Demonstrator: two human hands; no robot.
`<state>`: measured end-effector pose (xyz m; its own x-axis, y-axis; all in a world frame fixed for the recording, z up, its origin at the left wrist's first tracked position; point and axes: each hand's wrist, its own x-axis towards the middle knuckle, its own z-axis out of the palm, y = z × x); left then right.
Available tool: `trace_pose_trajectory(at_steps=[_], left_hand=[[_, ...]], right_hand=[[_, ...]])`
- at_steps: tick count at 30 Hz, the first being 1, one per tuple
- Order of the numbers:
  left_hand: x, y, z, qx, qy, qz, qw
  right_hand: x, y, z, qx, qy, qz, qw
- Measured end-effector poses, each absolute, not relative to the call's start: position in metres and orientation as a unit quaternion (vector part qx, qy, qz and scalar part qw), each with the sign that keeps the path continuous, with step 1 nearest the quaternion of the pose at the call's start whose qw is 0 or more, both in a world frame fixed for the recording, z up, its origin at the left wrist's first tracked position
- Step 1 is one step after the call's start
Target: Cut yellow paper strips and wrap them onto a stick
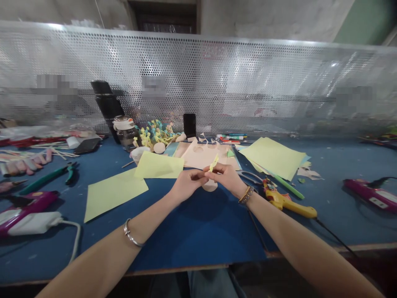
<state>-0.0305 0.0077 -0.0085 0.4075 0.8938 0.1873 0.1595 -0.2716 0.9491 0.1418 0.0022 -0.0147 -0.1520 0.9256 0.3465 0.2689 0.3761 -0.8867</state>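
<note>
At the near side, the blue tabletop (201, 244) ended in a thin, rough brown edge. We wore a smooth silver bangle (132, 234) on the left arm and a beaded bracelet (246, 194) at the right wrist. Between the fingers of our right hand (223, 176) we pinched a small, narrow yellow piece (214, 162), upright and slightly curled, above the table. Our left hand (190, 185) met it near its lower end, fingertips drawn close together; we could not tell whether they gripped it. A pale rounded piece (210, 186) showed just below the fingers.

To the right we had a glossy yellow glue gun (291, 205), the looped handles of some scissors (251, 178) and a slim green pen (288, 187). Flat, matte yellow-green sheets (116, 194) lay to the left, one overlapping another, and a loose stack of paper (273, 155) lay to the right. Beyond our hands were pale pinkish sheets (204, 155), then a cluster of tiny yellow and blue shapes (155, 133) beside a lidded bottle (125, 132). A dark, rectangular phone (189, 125) stood before the shiny metal screen (248, 82), punched with round holes.
</note>
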Motion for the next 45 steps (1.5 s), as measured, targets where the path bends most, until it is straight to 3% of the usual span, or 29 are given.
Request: trace_pose_trajectory(at_steps=[28, 39, 45], left_hand=[[-0.031, 0.008, -0.007, 0.687, 0.401, 0.393, 0.461], [-0.032, 0.008, -0.007, 0.596, 0.425, 0.472, 0.492], [-0.031, 0.010, -0.010, 0.586, 0.416, 0.470, 0.512]], right_hand=[[0.143, 0.006, -0.014, -0.429, -0.685, 0.355, 0.469], [0.148, 0.010, 0.015, -0.458, -0.592, 0.384, 0.541], [0.154, 0.048, 0.057, -0.515, -0.649, 0.340, 0.445]])
